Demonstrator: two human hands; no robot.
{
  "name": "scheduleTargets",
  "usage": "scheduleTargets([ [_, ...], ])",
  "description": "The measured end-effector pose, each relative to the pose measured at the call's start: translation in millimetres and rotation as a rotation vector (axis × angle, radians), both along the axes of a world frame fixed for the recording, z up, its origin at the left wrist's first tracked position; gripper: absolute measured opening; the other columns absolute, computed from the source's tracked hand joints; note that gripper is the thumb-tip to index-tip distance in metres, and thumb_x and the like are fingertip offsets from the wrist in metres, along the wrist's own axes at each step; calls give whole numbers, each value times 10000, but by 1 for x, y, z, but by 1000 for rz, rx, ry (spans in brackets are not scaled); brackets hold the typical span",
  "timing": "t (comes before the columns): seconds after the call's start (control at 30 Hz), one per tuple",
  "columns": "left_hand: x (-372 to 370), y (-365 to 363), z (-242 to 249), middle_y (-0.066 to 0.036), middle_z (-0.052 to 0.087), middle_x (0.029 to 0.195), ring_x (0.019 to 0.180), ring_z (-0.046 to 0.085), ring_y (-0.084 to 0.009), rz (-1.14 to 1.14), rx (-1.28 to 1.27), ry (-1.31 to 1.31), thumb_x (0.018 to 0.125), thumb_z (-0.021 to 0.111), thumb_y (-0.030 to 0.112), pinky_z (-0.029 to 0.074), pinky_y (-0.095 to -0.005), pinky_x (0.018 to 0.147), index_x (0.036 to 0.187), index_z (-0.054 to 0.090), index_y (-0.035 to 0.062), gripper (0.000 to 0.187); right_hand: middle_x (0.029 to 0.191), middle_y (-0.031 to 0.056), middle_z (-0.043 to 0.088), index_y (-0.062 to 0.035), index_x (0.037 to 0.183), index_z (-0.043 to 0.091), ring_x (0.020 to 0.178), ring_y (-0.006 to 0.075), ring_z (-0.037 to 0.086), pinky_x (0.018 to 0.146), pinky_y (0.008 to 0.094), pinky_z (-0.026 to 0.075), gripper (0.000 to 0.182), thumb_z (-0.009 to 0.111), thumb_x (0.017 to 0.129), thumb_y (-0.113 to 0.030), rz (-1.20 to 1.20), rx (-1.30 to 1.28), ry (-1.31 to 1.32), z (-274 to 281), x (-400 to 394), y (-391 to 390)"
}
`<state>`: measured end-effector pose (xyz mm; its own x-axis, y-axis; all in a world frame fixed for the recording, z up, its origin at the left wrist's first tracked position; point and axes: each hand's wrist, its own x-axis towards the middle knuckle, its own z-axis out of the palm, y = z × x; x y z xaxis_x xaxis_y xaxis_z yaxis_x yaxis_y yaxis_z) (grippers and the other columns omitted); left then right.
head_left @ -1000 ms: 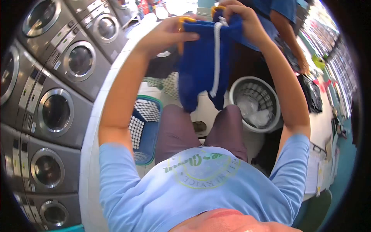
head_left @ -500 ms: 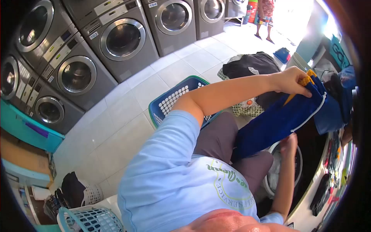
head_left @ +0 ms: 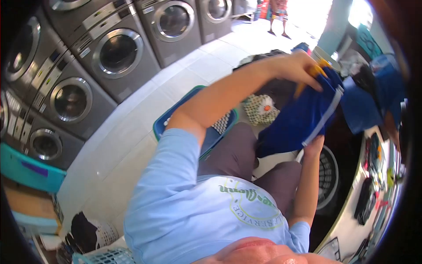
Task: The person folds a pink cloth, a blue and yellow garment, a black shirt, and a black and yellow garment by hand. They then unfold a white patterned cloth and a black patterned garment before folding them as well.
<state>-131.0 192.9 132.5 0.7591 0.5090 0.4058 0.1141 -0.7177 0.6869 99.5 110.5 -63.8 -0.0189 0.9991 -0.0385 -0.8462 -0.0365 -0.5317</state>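
Note:
A dark blue garment [head_left: 299, 119] with yellow at its upper end and a whitish trim along its right edge hangs between my hands. My left hand [head_left: 303, 68] is closed on its upper end, by the yellow part, with the arm stretched across the view. Lower down, my right hand [head_left: 314, 145] grips the trimmed edge. Folds of cloth hide some of its fingers. Below the right hand stands a round, light-rimmed basket [head_left: 335, 176]. The garment's lower left end hangs just above my knees.
Grey front-loading machines [head_left: 118, 53] line the left wall. A blue basket [head_left: 159, 124] stands on the tiled floor, with a pile of clothes [head_left: 263, 110] beyond it. A cluttered counter [head_left: 358, 202] runs along the right. A person [head_left: 279, 15] stands by the bright doorway.
The whole view has shifted, so most things sit further left and higher. Both hands keep hold of the garment; its lower end has risen and the trimmed edge looks straighter.

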Motion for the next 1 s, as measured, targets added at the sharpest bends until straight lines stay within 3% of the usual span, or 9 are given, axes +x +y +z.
scheduleTargets([
  [0.07, -11, 15, -4, -24, 644, 724, 665, 563, -86, 177, 30, -132, 699, 786, 241, 432, -254, 609, 826, 670, 23, 278, 1243, 161, 534, -4, 1237, 480, 1131, 314, 514, 990, 454, 389, 405, 302, 969, -251, -84, -138, -9, 20, 17, 9],
  [0.17, -16, 56, -27, -12, 637, 715, 654, 555, -76, 218, 167, -153, 690, 800, 256, 439, -236, 611, 811, 673, 44, 275, 1230, 155, 549, 5, 1244, 475, 1127, 320, 520, 1012, 465, 350, 467, 251, 962, -292, 369, -74, -27, 14, 32, 11],
  [0.27, -35, 47, -13, -6, 642, 727, 680, 562, -68, 310, 165, 30, 691, 808, 249, 453, -217, 651, 816, 680, 53, 265, 1199, 150, 567, 9, 1245, 471, 1096, 297, 541, 989, 439, 374, 408, 351, 959, -255, 252, -77, -74, 70, 24, -5],
  [0.4, -33, 39, -10, -8, 640, 717, 713, 582, -75, 127, -77, -400, 726, 783, 184, 454, -223, 675, 747, 657, 26, 204, 1091, 102, 620, 7, 1182, 539, 1019, 204, 573, 931, 367, 413, 341, 549, 901, -187, -111, 151, -439, 73, 32, -1],
  [0.47, -45, 88, -23, -41, 660, 812, 752, 612, -108, 271, 180, -246, 762, 745, 142, 474, -248, 715, 880, 659, 8, 198, 1035, 60, 647, 0, 1124, 595, 1007, 140, 566, 912, 341, 417, 323, 642, 857, -177, -228, 111, -715, 68, 41, 4],
  [0.53, -38, 58, -10, -9, 646, 952, 836, 578, -82, 176, -1, -495, 835, 666, 94, 468, -237, 786, 1134, 590, 13, 319, 961, 41, 653, 0, 1064, 624, 905, 112, 578, 846, 288, 439, 286, 658, 848, -185, -451, -46, -867, 83, 34, -3],
  [0.7, -38, 21, 11, 2, 637, 937, 821, 574, -72, -81, -112, -562, 837, 652, 73, 460, -219, 741, 1099, 600, 21, 272, 865, -10, 642, -31, 1000, 653, 811, 60, 561, 741, 207, 430, 215, 657, 855, -189, -534, 124, -777, 94, 23, -16],
  [0.9, -86, -16, 15, -89, 653, 937, 827, 615, -136, -104, -122, -746, 768, 722, 155, 489, -255, 736, 1078, 602, -40, 385, 788, -5, 628, -32, 882, 648, 720, 75, 580, 649, 219, 451, 152, 696, 804, -153, -48, 396, -912, 103, 51, -60],
  [1.0, -96, -59, 4, -140, 611, 1073, 953, 613, -198, -545, -1000, -1384, 784, 681, 143, 483, -316, 868, 1148, 545, -38, 429, 803, 65, 638, -9, 747, 627, 671, 131, 588, 601, 264, 454, 232, 784, 711, -176, 392, 566, -1147, 136, 43, -94],
])
